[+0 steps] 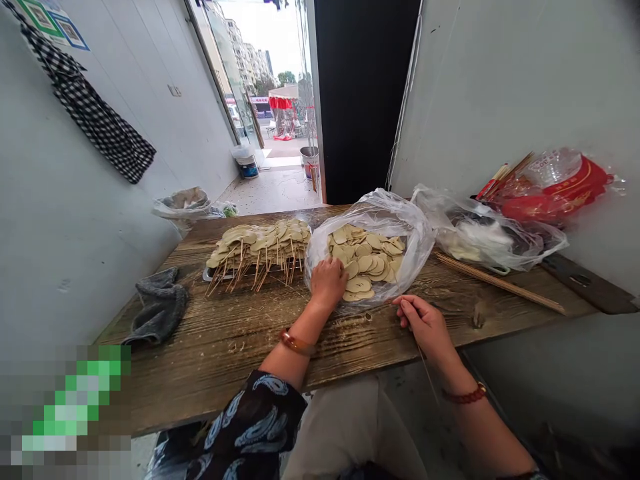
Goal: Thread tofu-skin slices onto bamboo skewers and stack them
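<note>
- Brown wooden counter [240, 360]: the surface on which we see the bag, the tray and the cloth.
- Clear plastic bag [419, 233]: mouth open, with loose pale slices [367, 257] heaped inside.
- Left hand [329, 283]: over the bag's near left side, fingers curled down at the slices; we cannot tell whether it grips one.
- Right hand [423, 320]: closed on a thin skewer [427, 373] near the bag's front edge; we see the shaft slant down past the counter.
- Skewered slices [265, 240]: piled on a tray [207, 274] left of the bag, sticks pointing toward us.
- Bare skewers [500, 283]: bundled right of the bag.
- Grey cloth [159, 307]: crumpled at left.
</note>
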The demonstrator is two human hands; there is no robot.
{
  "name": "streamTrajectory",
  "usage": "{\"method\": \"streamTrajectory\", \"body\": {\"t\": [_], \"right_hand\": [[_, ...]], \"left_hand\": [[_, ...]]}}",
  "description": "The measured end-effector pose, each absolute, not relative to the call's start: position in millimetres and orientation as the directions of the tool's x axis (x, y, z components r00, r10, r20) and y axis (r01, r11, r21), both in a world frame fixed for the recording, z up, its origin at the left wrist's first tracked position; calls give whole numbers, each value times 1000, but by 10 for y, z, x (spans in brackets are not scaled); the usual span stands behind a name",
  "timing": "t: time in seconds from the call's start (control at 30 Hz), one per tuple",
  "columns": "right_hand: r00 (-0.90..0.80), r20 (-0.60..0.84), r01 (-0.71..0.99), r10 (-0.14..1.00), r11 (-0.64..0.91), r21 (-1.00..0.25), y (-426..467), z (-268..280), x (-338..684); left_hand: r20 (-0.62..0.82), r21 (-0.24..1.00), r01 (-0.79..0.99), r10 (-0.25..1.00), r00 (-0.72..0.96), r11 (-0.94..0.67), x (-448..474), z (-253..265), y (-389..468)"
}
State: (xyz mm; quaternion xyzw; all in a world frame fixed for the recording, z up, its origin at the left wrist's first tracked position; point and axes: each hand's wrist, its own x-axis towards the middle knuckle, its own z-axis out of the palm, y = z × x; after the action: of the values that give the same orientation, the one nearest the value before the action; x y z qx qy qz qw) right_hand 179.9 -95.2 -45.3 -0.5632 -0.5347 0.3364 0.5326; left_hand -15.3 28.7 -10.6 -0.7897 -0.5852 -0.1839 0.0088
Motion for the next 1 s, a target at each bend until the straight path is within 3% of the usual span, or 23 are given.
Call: {"method": "streamTrajectory", "body": {"t": [0.5, 0.77, 1.0], "right_hand": [[197, 183, 246, 963, 132, -960, -947, -457, 1798], [205, 195, 253, 959, 140, -957, -950, -439, 1790], [192, 197, 243, 961, 148, -959, -947, -452, 1800]], "left_hand": [[308, 172, 935, 918, 248, -310, -161, -104, 282], [324, 45, 904, 862, 389, -425, -172, -120, 283], [304, 168, 912, 899, 314, -375, -161, -119, 288]]}}
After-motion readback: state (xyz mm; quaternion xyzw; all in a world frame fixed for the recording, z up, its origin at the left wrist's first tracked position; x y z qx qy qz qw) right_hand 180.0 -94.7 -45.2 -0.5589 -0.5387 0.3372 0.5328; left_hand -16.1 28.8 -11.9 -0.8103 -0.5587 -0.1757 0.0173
